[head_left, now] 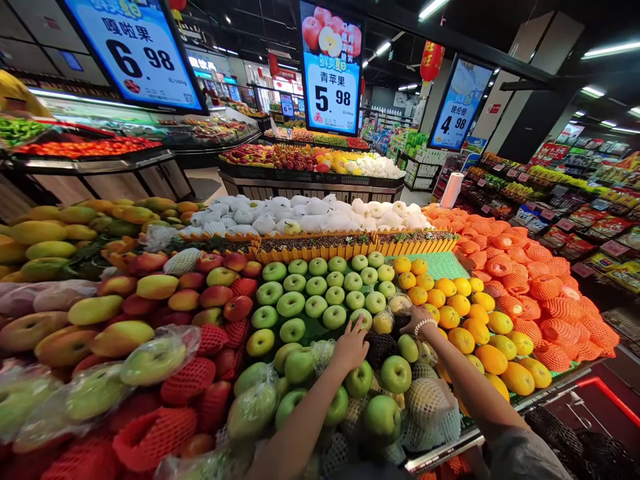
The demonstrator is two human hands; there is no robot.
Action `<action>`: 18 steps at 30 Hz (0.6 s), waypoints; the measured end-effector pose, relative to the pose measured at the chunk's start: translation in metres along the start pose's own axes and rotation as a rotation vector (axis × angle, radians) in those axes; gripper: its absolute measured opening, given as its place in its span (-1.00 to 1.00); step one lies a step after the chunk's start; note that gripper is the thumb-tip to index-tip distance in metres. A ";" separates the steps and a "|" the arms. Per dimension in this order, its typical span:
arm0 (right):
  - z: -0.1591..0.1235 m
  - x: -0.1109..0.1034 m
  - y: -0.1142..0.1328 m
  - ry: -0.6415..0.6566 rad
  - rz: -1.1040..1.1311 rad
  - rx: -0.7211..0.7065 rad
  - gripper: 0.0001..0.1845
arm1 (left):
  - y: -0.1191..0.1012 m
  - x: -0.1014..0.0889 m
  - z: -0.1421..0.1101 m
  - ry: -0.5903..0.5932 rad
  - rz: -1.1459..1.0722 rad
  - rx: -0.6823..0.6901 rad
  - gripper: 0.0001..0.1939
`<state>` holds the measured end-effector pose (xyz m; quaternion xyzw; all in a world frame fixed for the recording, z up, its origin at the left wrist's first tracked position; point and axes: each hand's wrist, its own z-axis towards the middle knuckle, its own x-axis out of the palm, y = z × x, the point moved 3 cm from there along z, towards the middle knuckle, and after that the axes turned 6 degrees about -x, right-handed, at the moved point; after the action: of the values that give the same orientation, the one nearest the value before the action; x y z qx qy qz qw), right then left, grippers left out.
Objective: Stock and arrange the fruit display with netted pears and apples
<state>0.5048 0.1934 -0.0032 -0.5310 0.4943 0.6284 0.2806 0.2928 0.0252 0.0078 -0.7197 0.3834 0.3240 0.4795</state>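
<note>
My left hand [349, 348] reaches over the lower green apples, its fingertips against a green apple [362, 320] at the near edge of the neat rows. To its right, my right hand [419, 320], with a beaded bracelet [425, 325] at the wrist, has its fingers curled at a pale fruit in clear wrap [400, 304]. Part of its fingers is hidden. A second wrapped fruit [383, 322] sits between the hands. Below them lie loose green apples [396, 374], a dark foam net [381, 350] and a pale fruit in white netting [431, 405].
Oranges [463, 341] are piled at the right, beside fruit in orange foam nets [555, 320]. Red-and-yellow mangoes [123, 339] lie at the left. A low yellow fence [315, 248] runs behind the apples, with white-netted fruit [315, 217] beyond. A red-handled cart [613, 403] stands at right.
</note>
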 end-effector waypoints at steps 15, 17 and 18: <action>-0.078 0.004 -0.025 -0.242 0.122 -0.013 -0.26 | 0.015 0.006 0.010 -0.272 -0.579 0.037 -0.58; -0.086 0.000 -0.016 -0.333 0.186 -0.115 -0.21 | 0.021 0.006 0.013 -0.341 -0.677 -0.027 -0.58; -0.091 -0.003 -0.010 -0.403 0.229 -0.184 -0.18 | 0.024 0.007 0.015 -0.370 -0.725 -0.053 -0.57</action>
<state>0.5503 0.1140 0.0016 -0.3587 0.4259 0.7918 0.2510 0.2737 0.0313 -0.0133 -0.7498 0.0036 0.2680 0.6049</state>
